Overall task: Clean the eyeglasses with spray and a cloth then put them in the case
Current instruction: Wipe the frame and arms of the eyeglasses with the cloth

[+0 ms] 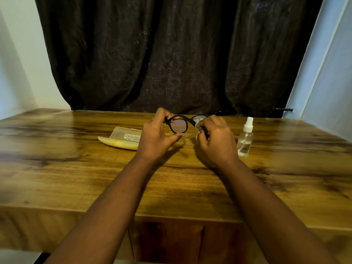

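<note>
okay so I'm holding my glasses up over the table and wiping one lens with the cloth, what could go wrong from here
1. The left hand only pinches the eyeglasses at one rim while the right hand rubs the other lens with the cloth; hard rubbing might twist the frame or slip it onto the table.
2. The spray bottle stands upright close beside the right hand, so a wide stroke could knock it over.

Brown wood-grain table (76, 168) fills the near half, 6 o'clock. Dark crinkled fabric curtain (171, 54) hangs behind it at 12. Pale walls (17, 63) at 9 and 3, small black bracket (283, 109) at 3.
</note>
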